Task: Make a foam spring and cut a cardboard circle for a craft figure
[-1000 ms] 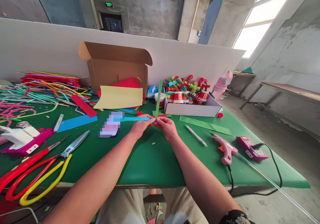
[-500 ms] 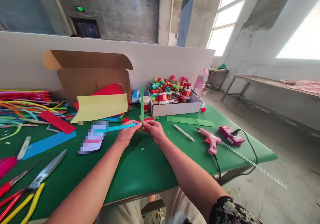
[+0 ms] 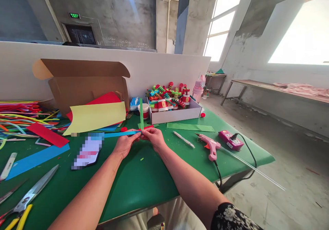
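My left hand (image 3: 125, 143) and my right hand (image 3: 154, 138) meet over the middle of the green table, fingertips pinched together. Between them a blue paper strip (image 3: 120, 133) runs out to the left, its far end over the phone (image 3: 87, 151). A green paper strip (image 3: 141, 113) stands upright from the same pinch point. The two strips cross at my fingertips, where the join is hidden by the fingers. My left hand grips the blue strip; my right fingers close at the foot of the green one.
Scissors (image 3: 31, 194), a blue paper piece (image 3: 38, 160) and pipe cleaners (image 3: 20, 118) lie left. Behind are a cardboard box (image 3: 89, 86) and a white box (image 3: 177, 115) of colourful figures. To the right are a pen (image 3: 184, 139), a pink glue gun (image 3: 211, 146) and a magenta power box (image 3: 230, 140).
The view has shifted, so the tabletop things appear slightly further left and lower. Both hands keep their pinch on the paper strips, which hold nearly the same pose.
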Motion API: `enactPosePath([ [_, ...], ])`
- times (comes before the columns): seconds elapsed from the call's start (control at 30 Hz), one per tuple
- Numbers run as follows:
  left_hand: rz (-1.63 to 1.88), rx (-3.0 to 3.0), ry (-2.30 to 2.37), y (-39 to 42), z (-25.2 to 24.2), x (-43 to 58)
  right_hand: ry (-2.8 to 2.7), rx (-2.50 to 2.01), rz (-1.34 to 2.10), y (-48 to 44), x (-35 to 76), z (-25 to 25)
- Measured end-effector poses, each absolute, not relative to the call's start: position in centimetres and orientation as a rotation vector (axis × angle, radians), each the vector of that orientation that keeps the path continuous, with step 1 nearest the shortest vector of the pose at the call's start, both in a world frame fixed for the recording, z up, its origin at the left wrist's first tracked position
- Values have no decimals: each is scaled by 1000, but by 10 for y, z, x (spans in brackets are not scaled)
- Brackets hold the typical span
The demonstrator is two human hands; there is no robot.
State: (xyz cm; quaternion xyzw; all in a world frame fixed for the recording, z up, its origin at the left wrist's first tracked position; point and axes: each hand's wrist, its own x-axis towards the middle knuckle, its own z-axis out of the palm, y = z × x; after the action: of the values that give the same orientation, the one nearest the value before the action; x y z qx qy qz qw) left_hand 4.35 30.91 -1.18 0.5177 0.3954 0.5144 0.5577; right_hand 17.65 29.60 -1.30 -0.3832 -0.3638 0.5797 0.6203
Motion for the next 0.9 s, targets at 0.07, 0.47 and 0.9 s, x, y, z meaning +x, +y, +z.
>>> enactPosePath([
  [0.07, 1216, 1209, 936, 310, -12, 44, -835, -885, 1333, 295, 176, -13],
  [0.47, 1235, 1273, 1001, 311, -16, 45, -827, -944, 1279, 298, 174, -19],
  [0.9, 1297, 1256, 998, 313, -15, 45, -869, -918, 1338, 299, 177, -16],
])
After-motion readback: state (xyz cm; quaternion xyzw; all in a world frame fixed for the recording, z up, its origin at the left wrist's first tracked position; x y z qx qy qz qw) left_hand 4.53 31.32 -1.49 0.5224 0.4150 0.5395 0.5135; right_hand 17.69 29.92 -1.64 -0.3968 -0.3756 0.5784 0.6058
